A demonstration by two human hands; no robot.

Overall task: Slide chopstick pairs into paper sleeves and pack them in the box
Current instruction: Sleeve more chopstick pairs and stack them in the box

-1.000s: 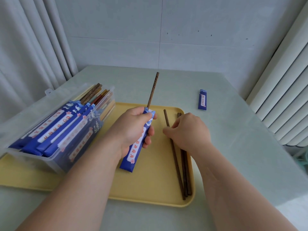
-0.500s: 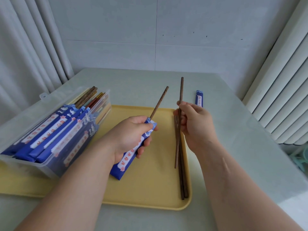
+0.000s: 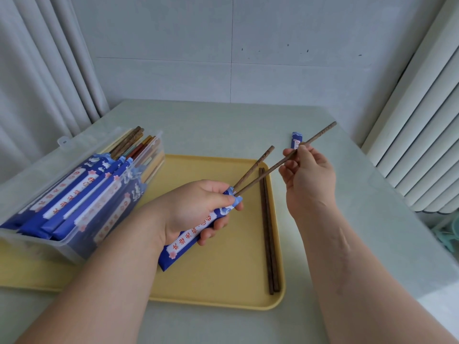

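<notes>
- Blue paper, one sleeve (image 3: 188, 240): my left hand (image 3: 196, 209) is curled round its upper half and holds it slanted over the yellow tray (image 3: 223, 281), mouth pointing up and to the right.
- One brown chopstick (image 3: 255, 167) already sits in that sleeve, with its patterned top half sticking out.
- A second chopstick (image 3: 320, 134) is pinched near its upper part between the thumb and fingertips of my right hand (image 3: 308, 177). Its lower tip is at the sleeve's mouth, just beside the first one; I cannot tell if it has entered.
- My two hands are apart, joined only by that slanted stick.
- Two more dark chopsticks (image 3: 269, 232) lie side by side, touching, along the right edge of the tray.
- That makes four loose chopsticks in all.
- One clear plastic box (image 3: 74, 247) stands on the left end of the tray. I count at least four filled blue sleeves (image 3: 82, 194) leaning in it, with brown, reddish and pale stick ends showing behind them.
- One spare sleeve (image 3: 296, 140) lies on the pale table (image 3: 360, 232) beyond my right hand, off the tray.
</notes>
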